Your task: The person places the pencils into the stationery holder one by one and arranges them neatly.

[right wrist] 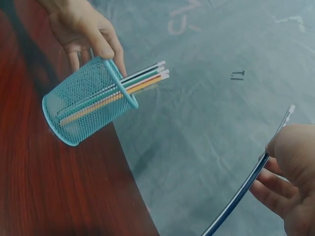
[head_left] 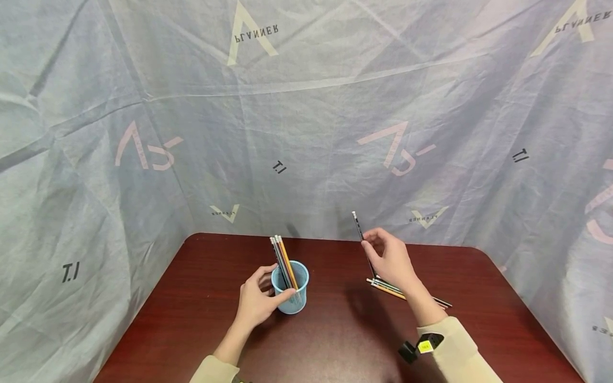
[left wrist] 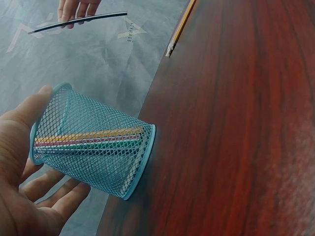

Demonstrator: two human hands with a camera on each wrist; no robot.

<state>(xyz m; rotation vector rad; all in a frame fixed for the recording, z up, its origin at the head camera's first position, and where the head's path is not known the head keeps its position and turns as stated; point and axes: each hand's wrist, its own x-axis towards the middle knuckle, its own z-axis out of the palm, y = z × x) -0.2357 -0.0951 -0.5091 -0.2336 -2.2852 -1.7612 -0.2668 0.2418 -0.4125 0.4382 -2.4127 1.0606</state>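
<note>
two hands at work over a dark red bench [head_left: 335, 330], catalogued as follows

item 1: left hand [head_left: 256, 303], fingers and thumb curled round the side of a blue mesh cup [head_left: 290, 287], holding it upright near the middle of the bench; the left wrist view shows the thumb along the rim and the fingers under the wall

item 2: blue mesh cup, open wire weave with a solid rim and base; judged light and fairly stiff, apt to tip if pushed at the top, best held low round the wall as it is now

item 3: bundle of pencils in the cup [head_left: 282, 260], several colours including orange and green, eraser ends up, leaning together against one side

item 4: right hand [head_left: 390, 260], raised above the bench to the right of the cup, fingertips and thumb pinching a dark pencil [head_left: 359, 226] partway along its shaft, eraser end pointing up and away

item 5: dark pencil, slim and rigid (its bend in the wrist views is lens curve), judged light, smooth-lacquered and liable to slip or roll; a pinch near mid-shaft gives best control of the tip

item 6: loose pencils on the bench [head_left: 390, 288], a small heap lying flat just under and behind the right hand, well apart from the cup

item 7: grey printed cloth backdrop [head_left: 306, 133] on three sides

item 8: beige sleeves [head_left: 460, 356] on both forearms
</note>
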